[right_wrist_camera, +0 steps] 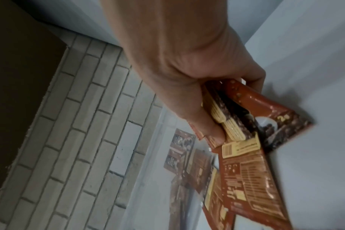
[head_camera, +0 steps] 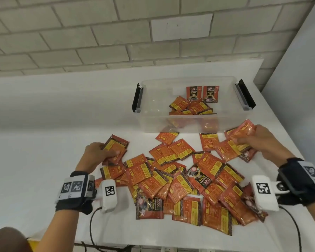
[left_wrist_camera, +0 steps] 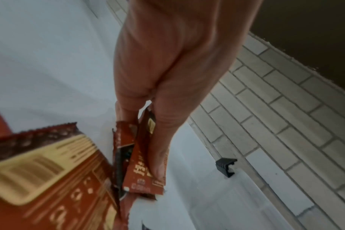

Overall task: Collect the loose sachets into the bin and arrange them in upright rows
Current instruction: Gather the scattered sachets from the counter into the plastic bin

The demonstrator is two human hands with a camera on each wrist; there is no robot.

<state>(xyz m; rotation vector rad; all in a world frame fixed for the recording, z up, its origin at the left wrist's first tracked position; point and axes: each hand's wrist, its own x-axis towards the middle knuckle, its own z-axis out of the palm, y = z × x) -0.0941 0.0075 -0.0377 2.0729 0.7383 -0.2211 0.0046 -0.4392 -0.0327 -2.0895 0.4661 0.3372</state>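
Note:
Several red and yellow coffee sachets (head_camera: 180, 182) lie in a loose heap on the white table. A clear plastic bin (head_camera: 189, 122) stands behind the heap; inside it two sachets (head_camera: 202, 93) stand upright against the far wall and a few lie flat. My left hand (head_camera: 100, 151) grips a small stack of sachets (head_camera: 116, 148) at the heap's left edge, thumb on top (left_wrist_camera: 159, 155). My right hand (head_camera: 258, 140) grips a bunch of sachets (head_camera: 240, 135) at the heap's far right, just in front of the bin's right end; the wrist view shows the sachets fanned (right_wrist_camera: 256, 124).
The bin has black latch handles at its left end (head_camera: 137, 97) and right end (head_camera: 244, 95). A grey brick wall (head_camera: 116, 33) rises behind the table and a white panel (head_camera: 298, 79) stands on the right. Cables (head_camera: 91, 224) hang over the table's near edge.

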